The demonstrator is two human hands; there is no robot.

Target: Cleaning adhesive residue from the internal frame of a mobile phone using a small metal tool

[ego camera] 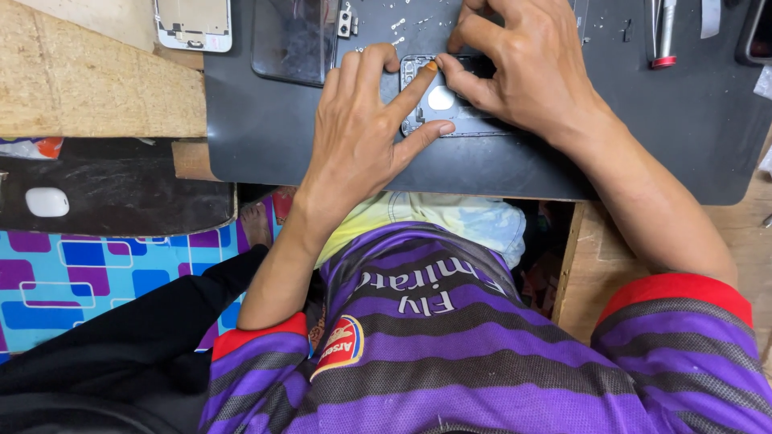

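The opened dark phone body with its pale patch [441,103] lies under both my hands, long axis pointing away from me. My left hand [366,133] pins it, fingers spread; my right hand [515,60] pinches narrowly at its far edge.

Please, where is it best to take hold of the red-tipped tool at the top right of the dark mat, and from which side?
Probably grip the red-tipped tool on its slim metal shaft just above the red end, coming from above with thumb and finger on its two long sides. It lies flat on the dark mat with free mat beside it; its upper end is out of view.
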